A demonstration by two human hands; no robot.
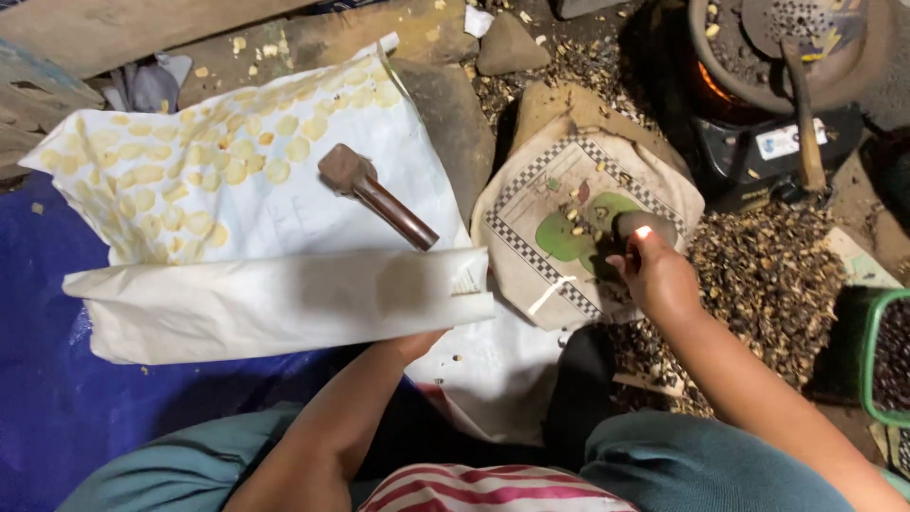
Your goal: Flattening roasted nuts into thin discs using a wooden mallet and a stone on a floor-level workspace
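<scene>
My right hand (pixel 654 270) grips a small grey stone (pixel 645 225) over a printed sack (pixel 540 171) with a checkered border, where a few cracked nut pieces lie. My left hand (pixel 417 343) is mostly hidden under the folded edge of a white sheet (pixel 275 303); whether it holds anything I cannot tell. On the white sheet lie several flat pale yellow discs (pixel 199 161) in rows and a brown wooden mallet (pixel 374 194).
A heap of dark shells (pixel 768 275) spreads to the right. A dark stove (pixel 758 104) with a glowing fire and a pan stands at the top right. A green basket (pixel 877 356) sits at the right edge, blue tarp (pixel 47 379) at left, rocks (pixel 507 43) behind.
</scene>
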